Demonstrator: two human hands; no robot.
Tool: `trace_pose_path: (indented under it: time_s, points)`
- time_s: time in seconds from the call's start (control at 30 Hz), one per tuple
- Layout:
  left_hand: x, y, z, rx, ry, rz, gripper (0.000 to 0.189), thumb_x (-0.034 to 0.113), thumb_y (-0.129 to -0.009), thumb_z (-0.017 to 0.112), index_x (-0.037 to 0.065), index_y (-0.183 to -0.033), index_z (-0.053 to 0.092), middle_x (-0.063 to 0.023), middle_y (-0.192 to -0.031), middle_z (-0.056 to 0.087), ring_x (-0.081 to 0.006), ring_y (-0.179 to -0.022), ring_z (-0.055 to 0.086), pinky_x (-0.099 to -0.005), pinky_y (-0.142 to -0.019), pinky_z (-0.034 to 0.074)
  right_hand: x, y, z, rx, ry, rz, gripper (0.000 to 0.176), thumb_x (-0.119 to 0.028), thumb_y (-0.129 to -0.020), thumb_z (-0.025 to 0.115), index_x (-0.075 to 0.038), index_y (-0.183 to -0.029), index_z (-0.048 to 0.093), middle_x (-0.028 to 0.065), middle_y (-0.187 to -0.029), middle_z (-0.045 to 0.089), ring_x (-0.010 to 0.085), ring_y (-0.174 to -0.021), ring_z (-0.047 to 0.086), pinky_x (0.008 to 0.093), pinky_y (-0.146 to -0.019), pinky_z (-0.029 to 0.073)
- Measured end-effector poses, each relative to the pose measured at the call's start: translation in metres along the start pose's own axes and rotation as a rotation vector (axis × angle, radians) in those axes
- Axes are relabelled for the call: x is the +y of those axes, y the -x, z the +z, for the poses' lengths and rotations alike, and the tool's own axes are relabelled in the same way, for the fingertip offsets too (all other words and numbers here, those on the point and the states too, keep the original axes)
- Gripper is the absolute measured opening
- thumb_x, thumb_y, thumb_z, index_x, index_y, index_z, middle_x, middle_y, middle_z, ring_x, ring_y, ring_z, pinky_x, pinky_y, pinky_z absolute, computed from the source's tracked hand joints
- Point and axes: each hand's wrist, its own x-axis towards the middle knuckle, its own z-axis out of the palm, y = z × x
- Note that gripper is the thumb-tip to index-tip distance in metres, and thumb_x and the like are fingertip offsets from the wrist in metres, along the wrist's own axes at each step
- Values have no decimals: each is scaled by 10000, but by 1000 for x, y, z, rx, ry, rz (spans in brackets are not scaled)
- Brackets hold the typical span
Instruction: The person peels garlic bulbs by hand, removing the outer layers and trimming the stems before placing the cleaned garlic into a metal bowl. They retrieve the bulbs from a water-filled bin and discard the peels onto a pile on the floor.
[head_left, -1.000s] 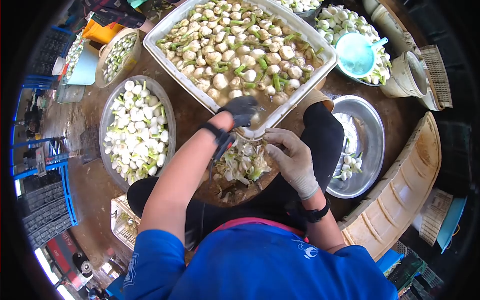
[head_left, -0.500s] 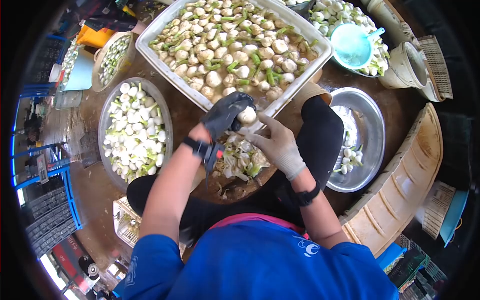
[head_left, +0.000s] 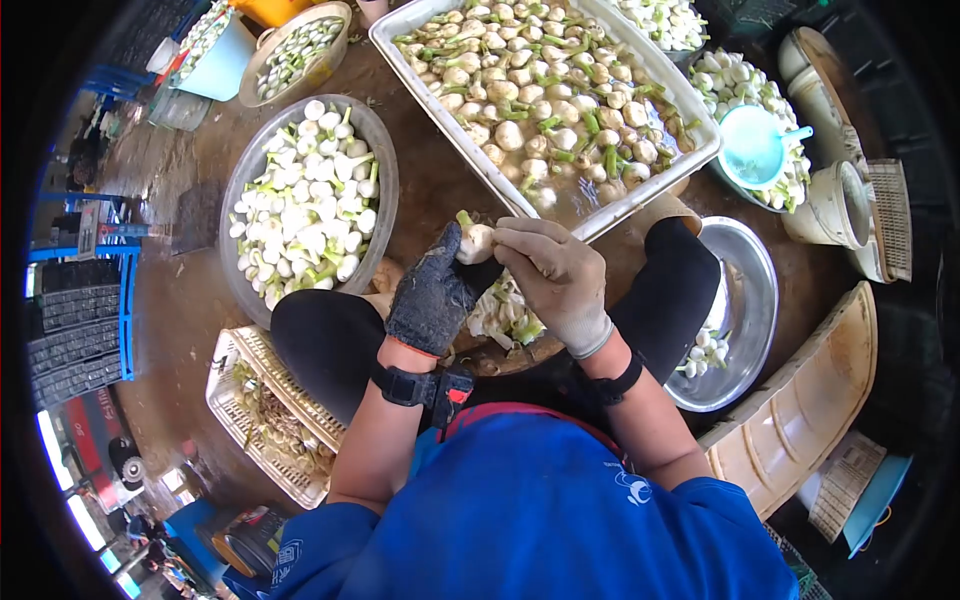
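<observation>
In a dark glove, my left hand (head_left: 432, 298) grips a whitish bulb (head_left: 475, 244) with a short green stalk, like a fresh onion or garlic bulb. The stalk points up and left. My right hand (head_left: 556, 276), in a pale glove, is closed at the bulb's right side, its fingertips touching or nearly touching it. What those fingers pinch is hidden. Below both hands lies a heap of pale peelings (head_left: 505, 314). Ahead stands a white tub (head_left: 572, 232) of unpeeled, muddy bulbs in murky water. Cleaner white bulbs (head_left: 310, 205) fill a grey basin at the left.
My knees flank the work. A metal bowl (head_left: 765, 305) with a few bulbs stands right, beside a long cream-coloured trough (head_left: 800, 395). A white crate (head_left: 228, 395) of scraps is at lower left. A turquoise dipper (head_left: 752, 147) rests on bulbs at upper right.
Both hands have come back from the tub's near edge, lower and closer to my body, with the bulb still in the left. The bulb's green stalk now shows. The camera view has shifted.
</observation>
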Motion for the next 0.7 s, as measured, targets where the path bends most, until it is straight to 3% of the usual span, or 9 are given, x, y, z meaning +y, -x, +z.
trace_pose_path:
  time_s: [0.07,0.1,0.27,0.4,0.47,0.5,0.6,0.63,0.7]
  points:
    - [8,3,11,189,599,-228,325,257,-1007,514,-34,-1133,583,-158,-1107,610,-230,-1081,598,-359,-918,540,-11,-5,-1,-63,203,-140,179,-61,-771,748,-48,-943,698,93,-963,710,241,-836,703,313,-713,562]
    - [7,5,12,179,610,-228,325,257,-1007,514,-34,-1133,583,-158,-1107,610,-230,-1081,598,-359,-918,540,-15,-8,0,-64,243,-140,130,-47,-756,738,-65,-873,683,74,-926,707,252,-785,698,324,-674,563]
    - [5,12,-3,193,295,-133,277,226,-961,582,-16,-1091,613,-115,-1061,638,-210,-977,642,-348,-887,553,-17,-5,13,-102,357,-200,133,-20,-734,699,-62,-825,611,68,-894,687,259,-731,675,351,-623,547]
    - [26,30,-9,140,113,-132,249,193,-978,544,2,-1131,591,-156,-1087,627,-252,-1024,619,-395,-937,525,-25,-10,21,-108,316,-179,153,-9,-733,676,-56,-832,569,89,-901,666,290,-725,649,377,-634,524]
    - [46,45,2,-100,-1067,200,273,193,-982,520,2,-1173,561,-172,-1082,630,-272,-998,634,-404,-861,563,-16,-26,19,-42,280,-251,136,-17,-743,658,-61,-841,575,121,-878,652,322,-732,640,408,-636,505]
    - [46,48,2,-102,-1065,198,273,193,-982,520,2,-1173,561,-172,-1082,630,-272,-998,634,-404,-861,563,0,-39,18,-14,346,-172,85,-46,-758,654,-55,-806,585,135,-861,654,326,-735,641,416,-631,502]
    - [46,49,4,-31,-88,-167,392,304,-989,496,8,-1247,489,-186,-1067,639,-313,-972,639,-380,-737,579,33,-63,3,-141,584,327,123,-147,-809,646,-34,-761,651,164,-792,659,332,-723,644,425,-642,500]
    - [43,44,2,38,380,-342,377,327,-975,511,18,-1190,534,-156,-975,663,-226,-800,646,-295,-607,534,32,-62,-4,-242,536,380,182,-210,-823,665,-32,-831,700,161,-785,676,320,-713,653,412,-666,507]
    - [48,48,8,82,110,-222,357,328,-978,493,27,-1159,555,-130,-924,667,-177,-701,603,-262,-552,476,34,-38,2,-302,429,335,197,-222,-831,670,-33,-877,707,154,-791,683,289,-720,663,387,-675,510]
